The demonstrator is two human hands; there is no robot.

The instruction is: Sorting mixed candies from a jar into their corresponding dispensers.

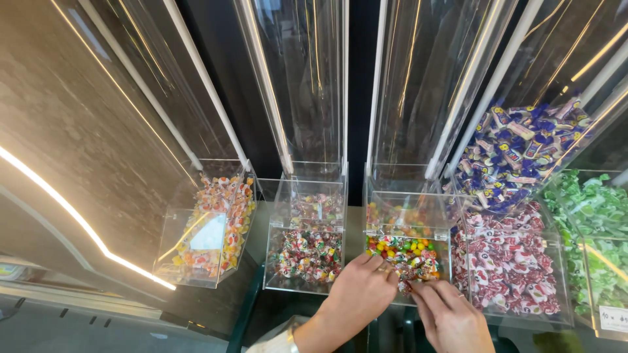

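Head view, looking down a row of clear acrylic candy bins, so going left to right. First comes the clear bin of orange-and-white wrapped sweets (212,225), with a pale scoop-like shape inside that I can't make out properly. Next is the clear bin of red, green and white wrapped candies (307,252), untouched. Then the one that matters: the clear bin of small mixed-colour candies (409,252) in yellow, red, green and orange, sitting third along and right in front of the person.

Both hands are at the front opening of that bin. The left hand (358,287) reaches in from below with fingers curled loosely down onto the candy at the front edge; its grip looks partly closed, but I can't tell if it actually has a piece. The right hand (451,314) sits just beside it, fingertips pinched together at the lip of the bin, touching the candies there; whether anything is between them is hidden.

Further right are the clear bin of red-and-white wrapped sweets (507,261), the blue-wrapped candies (520,147) stacked above it, and the green-wrapped candies (592,225) at the edge.

My read: they're mid-pick. The next move calls for a firm pinch on these small, slippery pieces before lifting out.
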